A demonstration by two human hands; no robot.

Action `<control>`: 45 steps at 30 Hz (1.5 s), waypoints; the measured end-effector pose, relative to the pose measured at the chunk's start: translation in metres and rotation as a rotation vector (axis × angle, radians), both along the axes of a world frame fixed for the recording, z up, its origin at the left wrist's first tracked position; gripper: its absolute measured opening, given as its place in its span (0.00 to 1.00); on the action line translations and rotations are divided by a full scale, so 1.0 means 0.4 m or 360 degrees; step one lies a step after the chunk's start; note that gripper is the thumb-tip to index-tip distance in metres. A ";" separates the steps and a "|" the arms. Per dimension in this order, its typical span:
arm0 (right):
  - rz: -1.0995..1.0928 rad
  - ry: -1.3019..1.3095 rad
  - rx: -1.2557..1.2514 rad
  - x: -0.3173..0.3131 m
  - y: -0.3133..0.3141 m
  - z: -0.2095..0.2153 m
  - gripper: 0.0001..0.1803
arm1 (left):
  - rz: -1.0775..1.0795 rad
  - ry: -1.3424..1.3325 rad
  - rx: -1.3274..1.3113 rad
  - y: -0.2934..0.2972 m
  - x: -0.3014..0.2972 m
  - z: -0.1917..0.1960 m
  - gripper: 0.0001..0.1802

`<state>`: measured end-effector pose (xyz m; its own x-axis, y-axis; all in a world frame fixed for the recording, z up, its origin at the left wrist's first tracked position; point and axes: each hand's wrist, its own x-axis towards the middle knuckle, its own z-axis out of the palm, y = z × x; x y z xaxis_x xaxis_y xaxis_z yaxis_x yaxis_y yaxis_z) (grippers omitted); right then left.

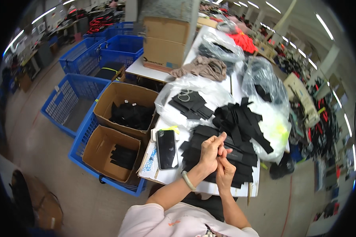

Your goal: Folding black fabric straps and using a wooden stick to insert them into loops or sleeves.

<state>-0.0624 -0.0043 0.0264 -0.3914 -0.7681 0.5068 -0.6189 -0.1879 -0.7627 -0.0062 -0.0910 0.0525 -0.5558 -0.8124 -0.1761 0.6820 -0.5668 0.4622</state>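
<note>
My left hand (pixel 210 151) and my right hand (pixel 225 170) meet above the near part of the white table (pixel 241 192). The left fingers are curled, thumb out, and the right fingers are pinched together just below them. Whatever lies between the fingertips is too small or hidden to make out. Under both hands spread flat black fabric pieces (pixel 190 152) in overlapping layers. Just beyond lies a loose heap of black strips (pixel 241 120). Left of my left hand rests a dark-screened phone (pixel 167 151). A bangle circles my left wrist.
Clear plastic bags (pixel 261 79) and a brown knitted cloth (pixel 201 68) cover the table's far part. Black pieces (pixel 192 103) lie on plastic. Two open cardboard boxes (pixel 95 148) stand left in a blue crate (pixel 77 148); another carton (pixel 166 39) stands behind.
</note>
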 end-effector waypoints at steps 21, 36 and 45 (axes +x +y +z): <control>0.0122 0.1490 0.0806 0.103 -0.155 0.015 0.16 | -0.0057 0.0276 0.0302 -0.102 0.133 -0.105 0.26; 0.0286 0.0906 0.0604 -0.060 -0.023 0.040 0.08 | -0.0574 0.0008 0.0198 -0.067 0.027 -0.067 0.24; -0.1274 0.0795 0.0828 -0.364 0.469 -0.202 0.15 | -0.0741 -0.0092 0.0709 -0.012 -0.080 -0.045 0.23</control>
<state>-0.2080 0.1835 -0.0545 -0.7153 -0.5479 0.4337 -0.6814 0.6846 -0.2590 -0.0384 -0.0958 0.0345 -0.8121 -0.3304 -0.4809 0.2993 -0.9434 0.1427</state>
